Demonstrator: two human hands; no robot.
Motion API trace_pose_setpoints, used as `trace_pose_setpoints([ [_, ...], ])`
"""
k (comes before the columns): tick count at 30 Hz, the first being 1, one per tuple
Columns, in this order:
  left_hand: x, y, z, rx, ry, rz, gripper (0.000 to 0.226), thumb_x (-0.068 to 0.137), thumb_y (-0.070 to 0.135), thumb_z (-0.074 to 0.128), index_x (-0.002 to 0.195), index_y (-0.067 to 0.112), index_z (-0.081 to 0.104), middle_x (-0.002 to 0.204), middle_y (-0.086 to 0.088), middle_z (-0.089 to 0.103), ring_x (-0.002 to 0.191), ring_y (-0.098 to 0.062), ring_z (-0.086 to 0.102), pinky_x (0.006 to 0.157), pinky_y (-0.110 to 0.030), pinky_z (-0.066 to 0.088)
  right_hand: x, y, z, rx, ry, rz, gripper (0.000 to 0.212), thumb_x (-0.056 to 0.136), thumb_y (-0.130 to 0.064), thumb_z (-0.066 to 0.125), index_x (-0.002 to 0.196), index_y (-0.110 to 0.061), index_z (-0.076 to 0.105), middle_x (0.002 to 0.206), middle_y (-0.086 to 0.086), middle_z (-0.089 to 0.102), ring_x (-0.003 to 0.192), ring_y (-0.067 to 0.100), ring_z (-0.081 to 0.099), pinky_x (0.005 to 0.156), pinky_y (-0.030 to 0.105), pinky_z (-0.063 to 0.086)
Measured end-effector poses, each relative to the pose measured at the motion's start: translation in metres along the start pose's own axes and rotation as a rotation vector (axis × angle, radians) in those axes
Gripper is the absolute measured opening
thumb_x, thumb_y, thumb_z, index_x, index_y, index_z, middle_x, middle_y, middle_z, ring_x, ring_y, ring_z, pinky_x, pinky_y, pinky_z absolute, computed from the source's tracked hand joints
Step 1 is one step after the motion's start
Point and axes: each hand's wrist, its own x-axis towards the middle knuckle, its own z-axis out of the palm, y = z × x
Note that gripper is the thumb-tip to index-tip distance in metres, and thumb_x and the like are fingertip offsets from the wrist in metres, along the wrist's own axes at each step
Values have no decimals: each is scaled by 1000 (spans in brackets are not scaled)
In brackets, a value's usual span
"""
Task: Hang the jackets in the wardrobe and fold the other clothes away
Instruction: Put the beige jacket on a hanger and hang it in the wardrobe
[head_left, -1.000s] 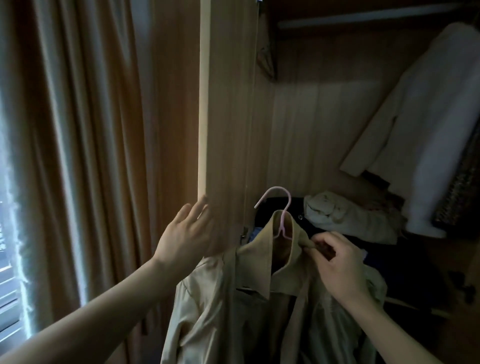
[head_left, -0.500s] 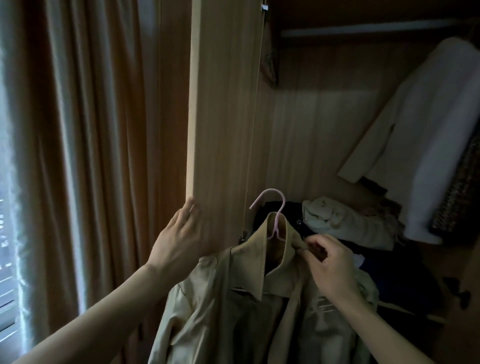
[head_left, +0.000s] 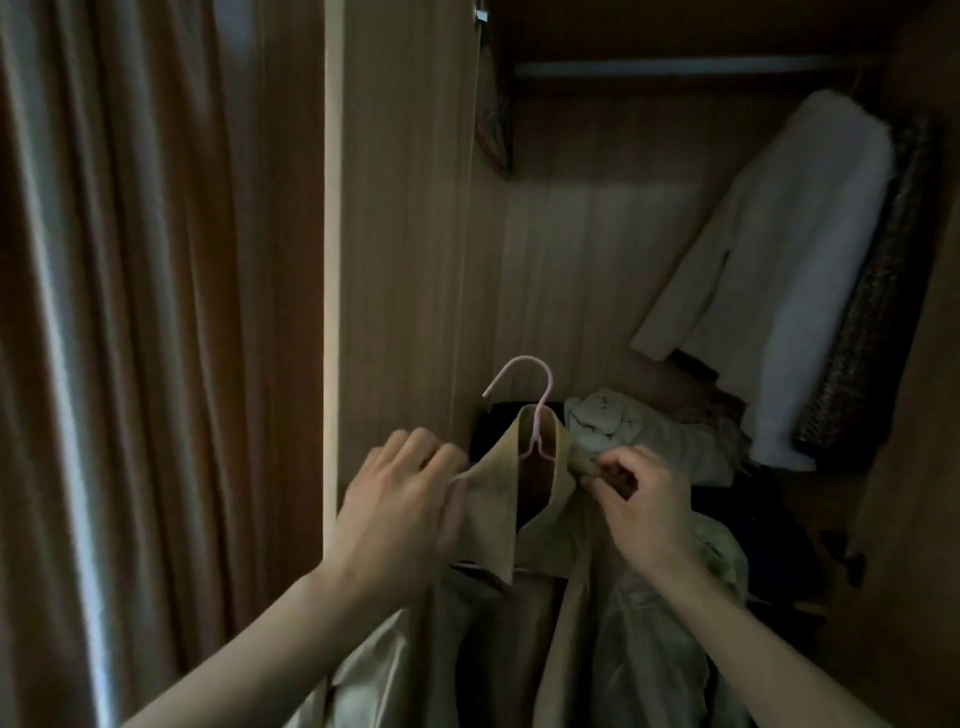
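Observation:
A beige jacket (head_left: 524, 613) hangs on a pink hanger (head_left: 535, 410) held in front of the open wardrobe. My left hand (head_left: 400, 514) grips the left side of its collar. My right hand (head_left: 644, 504) pinches the right side of the collar near the hanger's neck. The hanger's hook sticks up free, well below the metal rail (head_left: 691, 67) at the top of the wardrobe. A white jacket (head_left: 800, 270) hangs from the rail at the right.
The wardrobe door (head_left: 400, 234) stands open edge-on just left of my hands. Brown curtains (head_left: 130, 338) fill the left. Crumpled pale clothes (head_left: 639, 436) lie on dark items on the wardrobe floor. A dark woven garment (head_left: 878, 332) hangs at the far right.
My left hand has left the door's edge and taken hold of the jacket's left collar. The jacket and hanger have risen slightly; my right hand keeps its pinch.

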Motion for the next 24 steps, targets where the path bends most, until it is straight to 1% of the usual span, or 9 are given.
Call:
trace_pose_setpoints([
  [3, 3, 38, 8, -225, -43, 33, 21, 97, 35, 44, 98, 28, 64, 94, 16, 56, 81, -1, 52, 69, -18, 46, 4, 4, -8, -47, 14, 38, 19, 76, -9, 80, 78, -22, 67, 77, -15, 58, 74, -2, 55, 62, 17, 40],
  [8, 17, 101, 40, -549, -68, -29, 21, 94, 25, 51, 93, 24, 73, 84, 12, 69, 79, -2, 63, 75, -25, 52, 5, 14, -33, -64, 50, 182, 22, 73, -11, 82, 76, -25, 65, 77, -5, 61, 70, 0, 56, 60, 13, 38],
  [11, 32, 129, 64, -629, -138, -96, 22, 92, 29, 47, 88, 23, 68, 76, 8, 66, 74, -6, 62, 72, -36, 53, -1, 19, -51, -71, 76, 219, 17, 74, -11, 81, 77, -22, 69, 77, -1, 65, 70, 7, 60, 61, 20, 46],
  [14, 46, 151, 82, -685, -187, -194, 20, 93, 30, 49, 89, 22, 66, 74, 4, 67, 71, -11, 64, 74, -38, 54, -9, 19, -66, -80, 122, 236, 19, 77, -5, 76, 76, -22, 68, 77, 0, 65, 68, 4, 60, 59, 12, 43],
  [18, 56, 172, 91, -822, -179, -298, 17, 95, 28, 57, 102, 19, 70, 84, 3, 74, 80, -7, 69, 83, -36, 57, -14, 14, -74, -58, 175, 296, 29, 76, 9, 68, 79, -19, 66, 81, 1, 62, 65, 2, 55, 60, 6, 41],
  [20, 55, 182, 94, -893, -173, -340, 13, 95, 28, 59, 101, 22, 68, 86, 9, 72, 82, 1, 68, 83, -29, 58, -16, 11, -77, -74, 193, 329, 28, 78, 8, 64, 79, -20, 66, 80, 0, 61, 66, 3, 55, 61, 6, 42],
  [21, 54, 187, 94, -903, -166, -367, 14, 95, 26, 59, 106, 31, 67, 87, 12, 71, 83, 3, 67, 84, -26, 57, -16, 9, -78, -69, 189, 355, 27, 79, 7, 63, 79, -20, 66, 79, -1, 61, 67, 2, 55, 62, 6, 42],
  [22, 53, 189, 97, -922, -139, -397, 22, 96, 25, 60, 116, 29, 66, 88, 14, 70, 85, 4, 66, 84, -23, 56, -15, 7, -80, -42, 175, 389, 27, 82, 6, 61, 80, -20, 66, 78, -3, 62, 67, 2, 56, 61, 7, 43],
  [24, 55, 189, 101, -920, -106, -430, 14, 96, 27, 60, 107, 30, 67, 91, 13, 71, 87, 2, 66, 86, -26, 57, -15, 2, -82, 61, 133, 461, 25, 87, 3, 59, 83, -21, 67, 75, -9, 64, 68, 1, 60, 62, 9, 46],
])
